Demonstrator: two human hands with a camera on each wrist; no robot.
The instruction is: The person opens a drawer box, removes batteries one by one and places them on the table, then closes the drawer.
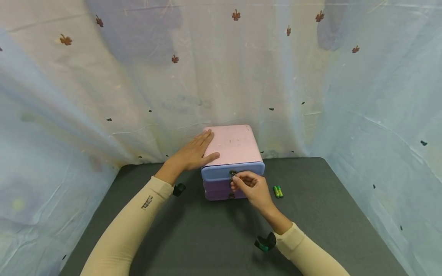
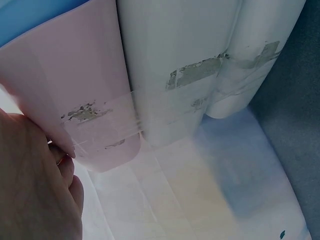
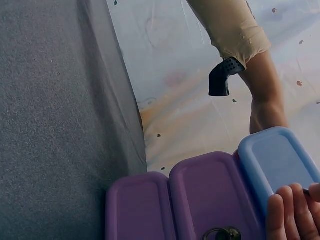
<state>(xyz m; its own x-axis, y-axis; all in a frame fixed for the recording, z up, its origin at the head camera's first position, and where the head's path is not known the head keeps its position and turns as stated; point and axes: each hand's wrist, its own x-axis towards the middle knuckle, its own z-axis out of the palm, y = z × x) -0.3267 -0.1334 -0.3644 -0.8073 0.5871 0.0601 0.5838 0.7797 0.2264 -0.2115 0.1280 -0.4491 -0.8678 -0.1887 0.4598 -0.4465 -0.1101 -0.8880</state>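
A small drawer cabinet with a pink top stands on the dark table. Its upper drawer has a light blue front; the fronts below are purple. My left hand lies flat on the left part of the pink top, fingers stretched out and thumb spread. At the blue front, my right hand pinches a ring pull between thumb and index finger. The blue drawer looks closed. Another ring pull hangs on a purple front, untouched. Worn, taped patches mark the cabinet's side in the left wrist view.
Two green batteries lie side by side on the table, right of the cabinet. A pale curtain with clover prints hangs close behind it and along both sides. The dark table extends in front.
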